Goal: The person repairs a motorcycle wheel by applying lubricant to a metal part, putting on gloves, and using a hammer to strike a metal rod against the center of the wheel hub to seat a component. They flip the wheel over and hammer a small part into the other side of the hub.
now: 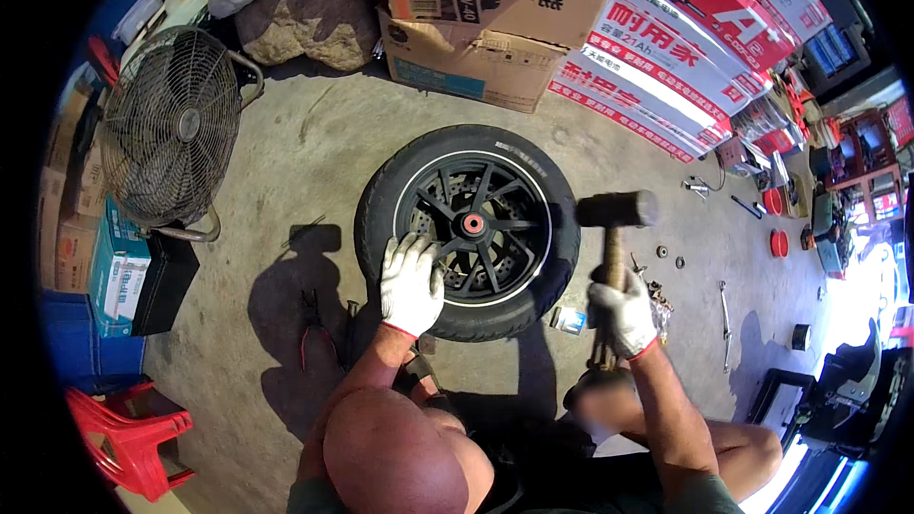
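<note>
A black motorcycle wheel with its tyre [514, 321] lies flat on the concrete floor in front of me, a red ring at its hub and a pale line round the rim. My left hand [411, 287], in a white glove, rests on the tyre and rim at the near left side, fingers stretched out. Whether anything thin lies under its fingertips is hard to make out. In my right hand [625, 312], also gloved, is the wooden handle of a hammer [619, 209]. Its dark, heavy head is raised just right of the tyre.
Red-handled pliers [314, 328] lie left of the wheel. Small rings [663, 251], loose hardware and a wrench [725, 324] are on the right. Cardboard boxes [466, 62] stand beyond the wheel, a fan [176, 128] at far left, a red stool [133, 438] at near left.
</note>
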Action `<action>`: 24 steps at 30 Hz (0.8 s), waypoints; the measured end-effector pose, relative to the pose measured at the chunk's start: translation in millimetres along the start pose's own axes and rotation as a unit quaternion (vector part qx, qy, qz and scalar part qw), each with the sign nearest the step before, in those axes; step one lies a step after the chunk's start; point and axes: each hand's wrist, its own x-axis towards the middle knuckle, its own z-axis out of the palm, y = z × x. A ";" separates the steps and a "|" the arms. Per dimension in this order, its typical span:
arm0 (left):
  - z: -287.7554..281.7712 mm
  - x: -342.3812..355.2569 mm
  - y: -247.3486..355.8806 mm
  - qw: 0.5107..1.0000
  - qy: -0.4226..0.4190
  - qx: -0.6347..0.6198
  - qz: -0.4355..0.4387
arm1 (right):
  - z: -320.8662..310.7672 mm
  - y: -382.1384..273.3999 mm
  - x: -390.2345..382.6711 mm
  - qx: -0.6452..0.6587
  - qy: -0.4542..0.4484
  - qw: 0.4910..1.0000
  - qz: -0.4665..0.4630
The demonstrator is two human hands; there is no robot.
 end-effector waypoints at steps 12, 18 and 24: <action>2.6 0.6 -4.1 1.000 0.006 -0.018 0.003 | 121.6 -7.7 5.8 -0.291 -0.096 0.944 -0.126; 3.2 3.2 -1.3 1.000 0.011 0.003 -0.002 | 123.9 7.9 24.1 -0.306 -0.081 0.946 -0.066; 3.3 2.6 1.9 1.000 0.005 -0.002 -0.001 | 106.6 8.4 6.7 -0.279 -0.081 0.956 -0.041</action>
